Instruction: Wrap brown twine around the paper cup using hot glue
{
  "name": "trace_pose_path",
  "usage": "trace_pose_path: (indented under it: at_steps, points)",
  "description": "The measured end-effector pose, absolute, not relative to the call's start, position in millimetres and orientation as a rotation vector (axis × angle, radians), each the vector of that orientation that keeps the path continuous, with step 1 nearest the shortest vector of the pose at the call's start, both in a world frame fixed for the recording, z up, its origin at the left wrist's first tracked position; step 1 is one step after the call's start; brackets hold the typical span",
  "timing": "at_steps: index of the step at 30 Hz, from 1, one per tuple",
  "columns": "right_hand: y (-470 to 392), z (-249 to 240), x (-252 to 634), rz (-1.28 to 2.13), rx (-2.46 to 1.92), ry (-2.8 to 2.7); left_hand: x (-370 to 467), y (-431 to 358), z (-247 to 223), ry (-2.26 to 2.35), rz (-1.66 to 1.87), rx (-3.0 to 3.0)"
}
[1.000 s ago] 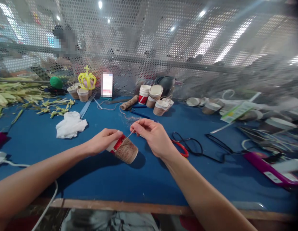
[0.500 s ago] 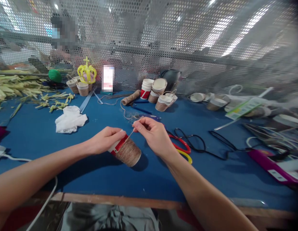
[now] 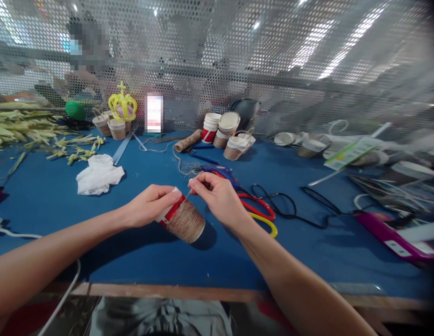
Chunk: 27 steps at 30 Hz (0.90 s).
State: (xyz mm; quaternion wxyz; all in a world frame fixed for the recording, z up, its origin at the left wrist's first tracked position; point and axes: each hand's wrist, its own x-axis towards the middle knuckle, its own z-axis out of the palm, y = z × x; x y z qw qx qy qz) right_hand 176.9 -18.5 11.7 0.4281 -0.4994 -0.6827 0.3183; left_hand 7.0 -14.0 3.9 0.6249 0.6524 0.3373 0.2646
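Note:
My left hand (image 3: 154, 204) grips a red and white paper cup (image 3: 172, 213) by its rim end, thumb along the outside. The cup is tilted, its base pointing right and down. Brown twine (image 3: 187, 223) is wound in close rows around the lower part, while a red and white band stays bare near my thumb. Just right of the cup, my right hand (image 3: 217, 195) pinches the twine's strand between thumb and fingertips, and a short length runs to the cup. Under and beyond this hand lie a blue glue gun (image 3: 219, 171) and red-handled scissors (image 3: 260, 206).
Behind stand a twine roll (image 3: 188, 141), stacked paper cups (image 3: 210, 127) and twine-wrapped cups (image 3: 236, 147). At left are a white cloth (image 3: 99, 175), a yellow crown (image 3: 122, 103) and dried husks (image 3: 24, 125). A black cord (image 3: 290, 210) and purple case (image 3: 392, 235) lie right. A perforated metal screen (image 3: 188, 56) closes the back.
My right hand has drawn slightly closer to the cup, and the strand between them looks shorter. The left hand keeps its hold. The whole view has shifted a little.

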Motion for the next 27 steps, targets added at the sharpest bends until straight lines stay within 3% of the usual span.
trace_pose_path:
  at_steps: [27]
  points:
    - [-21.6,7.2,168.9,0.76,-1.247,-1.837,1.2,-15.0,2.1,0.69,0.69,1.924]
